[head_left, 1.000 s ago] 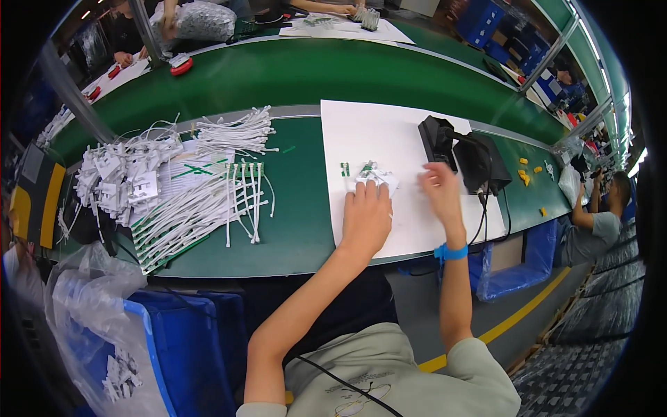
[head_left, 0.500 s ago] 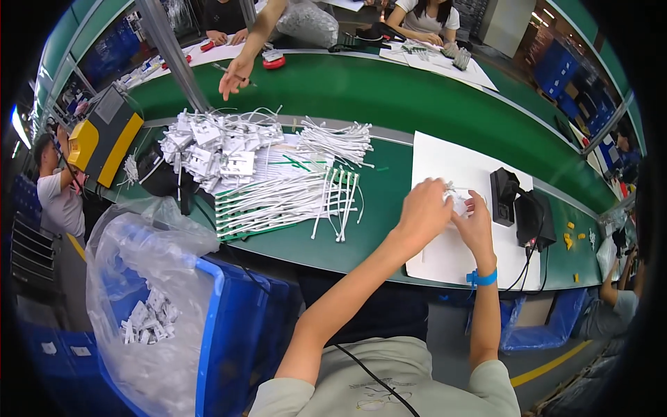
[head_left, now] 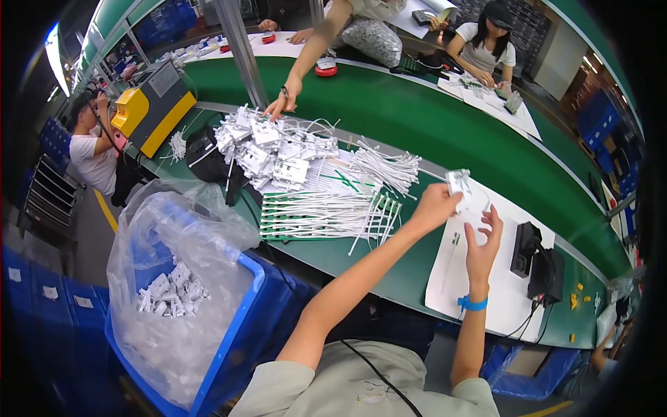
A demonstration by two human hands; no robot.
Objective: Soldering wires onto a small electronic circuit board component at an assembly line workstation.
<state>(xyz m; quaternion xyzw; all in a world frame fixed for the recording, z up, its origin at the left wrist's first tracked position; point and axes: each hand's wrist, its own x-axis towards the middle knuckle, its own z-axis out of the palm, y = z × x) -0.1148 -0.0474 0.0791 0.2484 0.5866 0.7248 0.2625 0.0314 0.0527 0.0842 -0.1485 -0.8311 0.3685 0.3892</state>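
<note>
My left hand (head_left: 436, 206) pinches a small white plastic housing (head_left: 459, 182), raised over the white sheet (head_left: 445, 281). What looks like a thin white wire curves from the housing toward my right hand (head_left: 483, 247). That hand is just below and to the right, fingers apart, with nothing seen in it. A small green piece (head_left: 456, 238) lies on the sheet between my wrists. Left of my hands are rows of white cable ties (head_left: 313, 215) on green strips and a loose bundle of white ties (head_left: 389, 165).
A heap of white housings (head_left: 267, 146) stands at the back left, a co-worker's hand (head_left: 283, 104) at its edge. Nearer is a blue bin (head_left: 240, 333) lined with clear plastic, holding similar parts. Black devices (head_left: 545, 271) with cords are at right, a yellow-grey machine (head_left: 156, 108) far left.
My left hand has lifted the white housing up and away from my right hand, which has opened. The co-worker's hand has reached down to the heap. The view has shifted.
</note>
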